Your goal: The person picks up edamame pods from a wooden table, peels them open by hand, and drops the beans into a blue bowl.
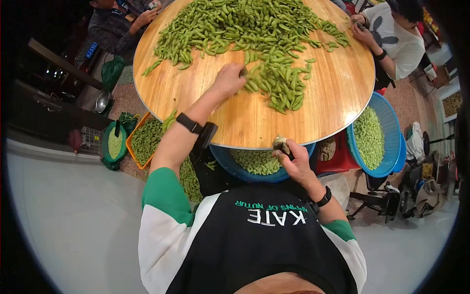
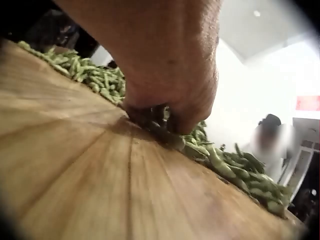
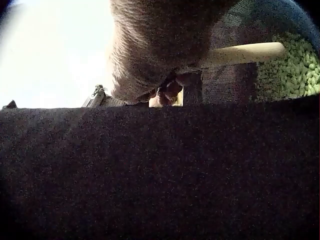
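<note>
My left hand [image 1: 229, 80] reaches, fingers bent, to the green pods [image 1: 284, 81] spread on the round wooden table [image 1: 333, 98]; my right hand [image 1: 299, 165] curls at its near edge. I cannot tell what either grips. A blue tub [image 1: 390, 122] of shelled beans [image 1: 368, 137] stands rightward; pale floor [image 1: 78, 210] lies behind me.

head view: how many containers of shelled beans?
3: green tub at left, blue tub partly under the table, blue basket at right. More may be hidden beneath the table.
</note>
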### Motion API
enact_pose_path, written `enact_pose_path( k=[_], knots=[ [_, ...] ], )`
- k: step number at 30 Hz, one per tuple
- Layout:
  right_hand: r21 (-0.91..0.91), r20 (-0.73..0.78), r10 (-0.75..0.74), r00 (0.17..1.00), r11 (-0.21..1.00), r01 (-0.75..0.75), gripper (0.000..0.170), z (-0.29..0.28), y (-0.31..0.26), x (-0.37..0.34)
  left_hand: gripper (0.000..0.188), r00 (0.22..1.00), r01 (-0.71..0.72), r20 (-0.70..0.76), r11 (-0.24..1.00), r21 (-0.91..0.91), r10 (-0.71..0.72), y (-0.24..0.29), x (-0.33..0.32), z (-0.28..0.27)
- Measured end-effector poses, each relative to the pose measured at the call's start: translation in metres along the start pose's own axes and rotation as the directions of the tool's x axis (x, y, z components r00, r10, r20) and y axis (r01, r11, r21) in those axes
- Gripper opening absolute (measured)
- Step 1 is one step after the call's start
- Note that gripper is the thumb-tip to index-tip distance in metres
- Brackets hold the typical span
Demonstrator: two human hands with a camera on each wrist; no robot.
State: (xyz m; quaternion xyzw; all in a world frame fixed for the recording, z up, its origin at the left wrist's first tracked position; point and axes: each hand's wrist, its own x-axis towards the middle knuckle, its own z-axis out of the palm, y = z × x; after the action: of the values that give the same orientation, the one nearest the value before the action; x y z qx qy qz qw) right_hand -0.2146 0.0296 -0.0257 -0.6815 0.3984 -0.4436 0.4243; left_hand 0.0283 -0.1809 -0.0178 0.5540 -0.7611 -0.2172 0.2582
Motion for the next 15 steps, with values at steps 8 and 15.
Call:
enact_pose_path(
  k=[8, 15],
  knots=[
    [0.599, 0.136, 0.359, 0.924, 0.712, -0.365, 0.035, 0.011, -0.018, 0.02, 0.016, 0.893, -0.341, -0.314, 0.94, -0.003, 0.323, 0.062, -0.088, -0.007],
    [0.787, 0.174, 0.371, 0.912, 0.505, -0.355, 0.036, 0.019, -0.021, 0.023, 0.012, 0.994, 0.057, 0.098, 0.517, -0.854, 0.052, 0.091, -0.138, 0.005]
  ],
)
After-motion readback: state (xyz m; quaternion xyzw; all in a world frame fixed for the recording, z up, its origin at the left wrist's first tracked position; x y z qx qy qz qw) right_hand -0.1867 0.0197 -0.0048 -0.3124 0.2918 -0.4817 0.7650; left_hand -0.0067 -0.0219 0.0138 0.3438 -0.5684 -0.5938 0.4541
